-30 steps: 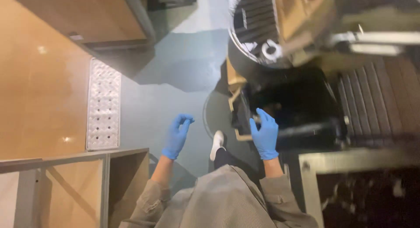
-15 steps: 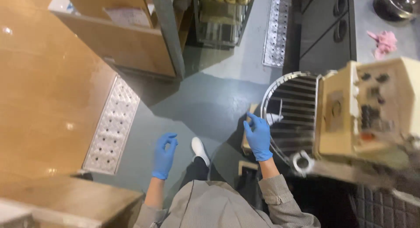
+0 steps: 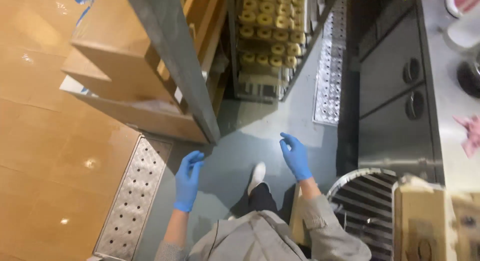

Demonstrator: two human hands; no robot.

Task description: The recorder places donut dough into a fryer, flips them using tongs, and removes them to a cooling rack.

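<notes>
Both blue-gloved hands, the left hand (image 3: 188,181) and the right hand (image 3: 296,156), are being carried open and empty, the mixer guard (image 3: 365,201) now being left behind at lower right as the tray rack (image 3: 267,36) is being approached.

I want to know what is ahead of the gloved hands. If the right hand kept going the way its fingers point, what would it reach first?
The right hand is empty and points up-left. First in that line is probably the rack of round pastries, though depth is unclear.
</notes>
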